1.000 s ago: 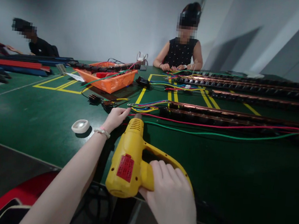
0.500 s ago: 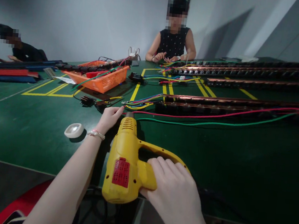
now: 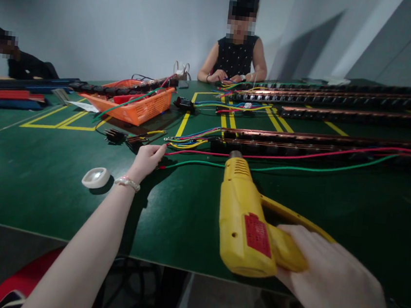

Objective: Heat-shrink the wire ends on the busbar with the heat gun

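Note:
In my right hand (image 3: pixel 329 270) is a yellow heat gun (image 3: pixel 242 221), gripped by its handle, with its metal nozzle pointing away from me toward the wires. My left hand (image 3: pixel 148 161) is closed in a pinch at the end of a red wire (image 3: pixel 264 157); the fingers partly hide that end. Just below it, a green wire (image 3: pixel 197 162) with a red-sleeved end lies on the table. Several thin coloured wires (image 3: pixel 192 144) fan out beyond my left fingertips from a long black and copper bar (image 3: pixel 283 145).
On the green table (image 3: pixel 169 219) stand a small white dish (image 3: pixel 95 178) and an orange basket (image 3: pixel 144 110). Black connectors (image 3: pixel 115 136) lie beyond my left hand. More long bars (image 3: pixel 341 115) stretch to the right. One person (image 3: pixel 238 54) sits opposite; another (image 3: pixel 31 64) is far left.
The heat gun has swung right in my right hand, from beside my left fingertips to over the wires farther right. My left hand stays at the wire ends.

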Tool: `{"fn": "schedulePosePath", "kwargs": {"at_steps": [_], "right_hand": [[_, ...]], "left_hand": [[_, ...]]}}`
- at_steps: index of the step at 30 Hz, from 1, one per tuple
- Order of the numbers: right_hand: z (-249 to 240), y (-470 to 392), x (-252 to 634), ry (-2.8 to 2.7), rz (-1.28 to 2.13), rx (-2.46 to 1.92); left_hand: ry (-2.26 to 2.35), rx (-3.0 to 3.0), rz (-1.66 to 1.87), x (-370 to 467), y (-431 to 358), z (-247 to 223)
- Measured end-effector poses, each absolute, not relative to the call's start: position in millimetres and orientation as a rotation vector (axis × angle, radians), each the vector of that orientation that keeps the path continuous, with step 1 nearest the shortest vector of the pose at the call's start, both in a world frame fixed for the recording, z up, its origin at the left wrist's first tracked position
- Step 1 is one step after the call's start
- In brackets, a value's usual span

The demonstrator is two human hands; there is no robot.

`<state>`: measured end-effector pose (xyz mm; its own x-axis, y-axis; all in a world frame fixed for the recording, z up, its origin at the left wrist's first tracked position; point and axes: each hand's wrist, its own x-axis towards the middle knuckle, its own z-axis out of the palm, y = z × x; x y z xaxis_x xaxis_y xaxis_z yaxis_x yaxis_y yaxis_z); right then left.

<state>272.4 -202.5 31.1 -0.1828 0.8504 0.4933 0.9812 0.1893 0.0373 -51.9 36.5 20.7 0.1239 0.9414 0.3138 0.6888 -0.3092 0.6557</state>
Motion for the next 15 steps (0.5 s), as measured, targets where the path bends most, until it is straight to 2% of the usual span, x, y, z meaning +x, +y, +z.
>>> {"fn": "schedulePosePath", "kwargs": {"at_steps": [8,15], "right_hand": [[32.4,-218.2,290.4,-2.011,-0.533,-2.048],[28.7,-211.9,275.8,-2.087,-0.637,-1.877]], "left_hand": [[1.616,2.106,0.981,-51.3,37.5,19.6],[1.652,2.16,0.963,-49.5,37.4,20.9]]}}
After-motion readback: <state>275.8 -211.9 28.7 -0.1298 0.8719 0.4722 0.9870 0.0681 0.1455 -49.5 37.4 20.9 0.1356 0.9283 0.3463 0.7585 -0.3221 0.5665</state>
